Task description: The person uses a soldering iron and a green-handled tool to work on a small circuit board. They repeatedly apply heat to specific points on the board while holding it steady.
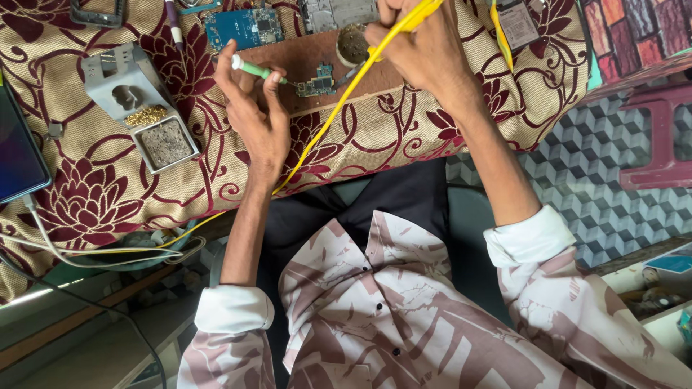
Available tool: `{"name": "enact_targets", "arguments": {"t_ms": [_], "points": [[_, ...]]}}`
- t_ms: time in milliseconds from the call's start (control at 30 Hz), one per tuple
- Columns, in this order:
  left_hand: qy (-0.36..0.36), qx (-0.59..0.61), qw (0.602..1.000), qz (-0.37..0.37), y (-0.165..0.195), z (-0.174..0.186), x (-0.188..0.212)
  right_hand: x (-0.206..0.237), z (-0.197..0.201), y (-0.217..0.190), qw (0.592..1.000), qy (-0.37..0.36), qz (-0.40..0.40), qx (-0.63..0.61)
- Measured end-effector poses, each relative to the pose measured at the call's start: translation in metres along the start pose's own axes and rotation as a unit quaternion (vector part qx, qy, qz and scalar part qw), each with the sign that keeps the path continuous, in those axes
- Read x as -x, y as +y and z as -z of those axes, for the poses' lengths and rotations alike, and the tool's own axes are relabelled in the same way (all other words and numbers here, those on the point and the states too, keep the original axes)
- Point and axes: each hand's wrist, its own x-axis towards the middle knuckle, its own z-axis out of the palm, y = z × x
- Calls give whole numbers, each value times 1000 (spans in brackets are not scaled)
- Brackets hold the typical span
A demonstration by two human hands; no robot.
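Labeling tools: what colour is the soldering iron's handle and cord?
Yellow, handle and cord alike. The soldering iron shows in the head view, held in the right hand.

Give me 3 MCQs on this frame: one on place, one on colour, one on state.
1. Where does the small circuit board lie?
A. on the brown board
B. on the floor
C. in the grey holder

2. What colour is the cord of the tool in the right hand?
A. black
B. yellow
C. red

3. What is the left hand doing?
A. resting flat and empty
B. gripping a phone
C. pinching a green-handled tool

Answers:
1 A, the small board sits on the brown board on the patterned cloth.
2 B, a yellow cord runs from that hand down across the cloth.
3 C, its fingers close on the green handle, whose tip points at the small board.
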Motion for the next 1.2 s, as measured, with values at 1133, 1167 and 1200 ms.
{"name": "enact_targets", "arguments": {"t_ms": [1133,1167,1200], "points": [[6,76,997,0,5,-9,12,12,11,4,997,-57,36,34],[4,77,997,1,5,-9,12,11,12,6,997,-64,27,36],[1,77,997,1,4,-9,12,11,12,7,997,-71,19,38]]}}
